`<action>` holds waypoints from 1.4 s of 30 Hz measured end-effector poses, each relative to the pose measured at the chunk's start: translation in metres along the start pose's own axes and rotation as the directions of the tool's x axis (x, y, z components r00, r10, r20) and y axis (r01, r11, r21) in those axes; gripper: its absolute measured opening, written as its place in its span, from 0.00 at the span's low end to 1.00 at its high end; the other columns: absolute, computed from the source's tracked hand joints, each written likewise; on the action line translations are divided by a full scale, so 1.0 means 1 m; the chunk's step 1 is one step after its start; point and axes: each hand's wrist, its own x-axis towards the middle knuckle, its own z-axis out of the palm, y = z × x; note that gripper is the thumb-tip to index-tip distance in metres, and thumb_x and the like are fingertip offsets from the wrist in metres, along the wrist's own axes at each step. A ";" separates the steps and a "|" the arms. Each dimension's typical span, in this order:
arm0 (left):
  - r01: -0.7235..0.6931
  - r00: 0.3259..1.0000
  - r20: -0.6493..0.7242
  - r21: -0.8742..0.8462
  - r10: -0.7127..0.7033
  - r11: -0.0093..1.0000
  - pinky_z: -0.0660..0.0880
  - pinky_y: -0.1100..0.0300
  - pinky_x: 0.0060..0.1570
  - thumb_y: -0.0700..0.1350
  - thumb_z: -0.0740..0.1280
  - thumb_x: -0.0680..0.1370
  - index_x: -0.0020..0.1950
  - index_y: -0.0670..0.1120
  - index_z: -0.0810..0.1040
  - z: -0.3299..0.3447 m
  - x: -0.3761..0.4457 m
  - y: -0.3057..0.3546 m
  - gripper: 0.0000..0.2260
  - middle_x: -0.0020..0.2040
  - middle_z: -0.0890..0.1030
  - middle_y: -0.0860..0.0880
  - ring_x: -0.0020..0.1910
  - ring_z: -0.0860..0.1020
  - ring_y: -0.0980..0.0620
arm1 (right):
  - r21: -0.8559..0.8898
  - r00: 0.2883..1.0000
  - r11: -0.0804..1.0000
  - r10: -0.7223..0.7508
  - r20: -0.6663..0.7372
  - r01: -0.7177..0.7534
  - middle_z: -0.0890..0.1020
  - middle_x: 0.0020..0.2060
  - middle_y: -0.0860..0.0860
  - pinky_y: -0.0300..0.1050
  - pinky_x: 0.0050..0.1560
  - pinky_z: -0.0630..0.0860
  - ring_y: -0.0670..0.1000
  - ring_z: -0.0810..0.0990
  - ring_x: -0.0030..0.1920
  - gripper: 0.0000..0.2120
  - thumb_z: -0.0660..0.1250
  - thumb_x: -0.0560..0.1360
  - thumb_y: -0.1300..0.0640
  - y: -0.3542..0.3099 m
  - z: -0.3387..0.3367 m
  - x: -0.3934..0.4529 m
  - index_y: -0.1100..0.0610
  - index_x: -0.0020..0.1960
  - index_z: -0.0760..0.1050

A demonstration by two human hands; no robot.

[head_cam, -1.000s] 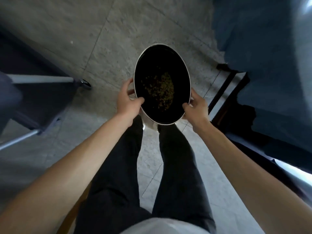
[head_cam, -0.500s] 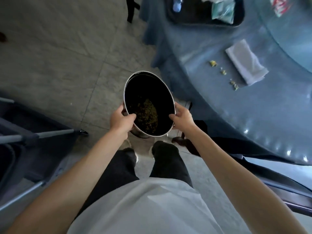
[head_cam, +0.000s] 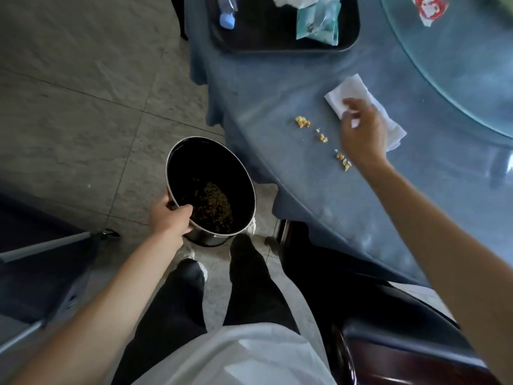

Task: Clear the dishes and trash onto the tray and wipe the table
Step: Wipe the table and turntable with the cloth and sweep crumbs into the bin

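My left hand (head_cam: 170, 218) grips the rim of a round metal bin (head_cam: 211, 190) with yellow crumbs at its bottom, held beside the table's edge. My right hand (head_cam: 363, 132) hovers over a folded white napkin (head_cam: 358, 93) on the blue tablecloth (head_cam: 277, 93), fingers loosely spread and holding nothing. Yellow food crumbs (head_cam: 302, 122) lie in a short line on the cloth just left of that hand. A dark tray (head_cam: 283, 43) at the far edge carries a teal wrapper (head_cam: 317, 22), white paper and a plastic bottle (head_cam: 227, 12).
A glass turntable (head_cam: 458, 65) with a red-and-white wrapper (head_cam: 429, 6) covers the table's right side. A dark wooden chair (head_cam: 388, 351) stands at the lower right. A blue-covered chair (head_cam: 33, 262) with metal legs is at the left on the grey tile floor.
My right hand let go of the bin and reached over the table to the napkin. The left hand alone holds the bin now. The view has swung further onto the table.
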 end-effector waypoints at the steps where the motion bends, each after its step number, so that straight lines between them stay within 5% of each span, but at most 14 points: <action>1: -0.002 1.000 -0.001 0.001 0.002 1.000 0.80 0.57 0.36 0.29 0.66 0.74 0.65 0.51 0.79 0.006 -0.001 -0.001 0.25 0.49 0.81 0.49 0.44 0.80 0.54 | -0.086 1.000 0.996 0.012 0.001 -0.012 0.80 0.65 0.56 0.47 0.65 0.69 0.58 0.77 0.63 0.21 0.59 0.79 0.53 0.017 -0.007 0.019 0.53 0.70 0.77; 5: -0.017 1.000 -0.002 0.033 0.017 0.999 0.80 0.57 0.37 0.28 0.66 0.73 0.65 0.51 0.79 0.025 -0.003 0.000 0.25 0.54 0.83 0.47 0.46 0.82 0.52 | -0.352 0.980 0.933 -0.002 0.199 0.074 0.61 0.81 0.52 0.63 0.72 0.64 0.63 0.62 0.77 0.27 0.60 0.82 0.45 0.057 -0.015 0.056 0.40 0.80 0.61; 7: -0.018 1.000 0.007 0.059 0.017 0.998 0.81 0.56 0.38 0.29 0.66 0.74 0.67 0.51 0.79 0.035 -0.005 0.002 0.26 0.56 0.82 0.48 0.47 0.81 0.53 | -0.350 0.962 0.919 -0.091 0.258 0.181 0.62 0.80 0.51 0.65 0.70 0.67 0.64 0.64 0.75 0.28 0.60 0.83 0.44 0.069 -0.014 0.059 0.39 0.81 0.58; 13: -0.021 1.000 0.025 0.062 0.020 0.998 0.81 0.55 0.39 0.29 0.66 0.74 0.67 0.52 0.78 0.056 -0.009 0.005 0.27 0.54 0.83 0.49 0.49 0.82 0.51 | -0.358 0.952 0.882 -0.273 0.141 0.306 0.69 0.76 0.50 0.58 0.55 0.75 0.63 0.74 0.63 0.24 0.56 0.85 0.50 0.072 0.002 0.040 0.42 0.81 0.61; 20: -0.019 0.998 0.060 0.063 0.015 0.998 0.81 0.55 0.39 0.28 0.65 0.74 0.69 0.53 0.77 0.066 -0.013 0.009 0.28 0.55 0.81 0.46 0.48 0.81 0.49 | -0.417 0.984 0.892 -0.137 0.118 0.174 0.68 0.76 0.47 0.52 0.40 0.70 0.60 0.74 0.61 0.26 0.59 0.83 0.60 0.063 0.012 0.010 0.42 0.78 0.65; 24: -0.023 0.998 0.054 0.092 0.018 0.996 0.80 0.54 0.39 0.29 0.66 0.74 0.70 0.52 0.76 0.070 -0.014 0.014 0.28 0.46 0.79 0.52 0.43 0.80 0.53 | -0.438 0.996 0.895 -0.064 0.069 0.087 0.69 0.76 0.48 0.51 0.39 0.68 0.59 0.75 0.59 0.29 0.58 0.83 0.62 0.052 0.022 -0.005 0.40 0.80 0.64; 31: -0.065 0.996 0.076 0.115 0.056 0.991 0.84 0.49 0.46 0.31 0.68 0.74 0.71 0.55 0.76 0.065 -0.018 0.020 0.29 0.45 0.78 0.57 0.43 0.81 0.54 | -0.434 0.995 0.898 -0.037 0.091 0.073 0.67 0.77 0.48 0.52 0.40 0.72 0.59 0.75 0.60 0.31 0.59 0.83 0.62 0.030 0.034 -0.018 0.40 0.81 0.59; 36: -0.085 0.995 0.048 0.080 0.082 0.993 0.84 0.51 0.42 0.32 0.70 0.73 0.57 0.54 0.79 0.058 -0.020 0.018 0.19 0.46 0.82 0.55 0.44 0.84 0.51 | -0.445 0.988 0.887 -0.068 0.141 0.125 0.66 0.77 0.47 0.51 0.38 0.69 0.58 0.75 0.59 0.31 0.61 0.82 0.61 0.011 0.048 -0.023 0.39 0.80 0.60; 42: -0.093 0.996 0.009 0.037 0.093 0.995 0.83 0.53 0.41 0.34 0.70 0.74 0.59 0.52 0.79 0.048 -0.024 0.019 0.18 0.46 0.82 0.54 0.44 0.84 0.51 | -0.382 0.935 0.868 -0.216 0.282 0.316 0.64 0.79 0.46 0.49 0.37 0.67 0.58 0.74 0.61 0.39 0.69 0.77 0.62 -0.024 0.070 -0.054 0.39 0.81 0.58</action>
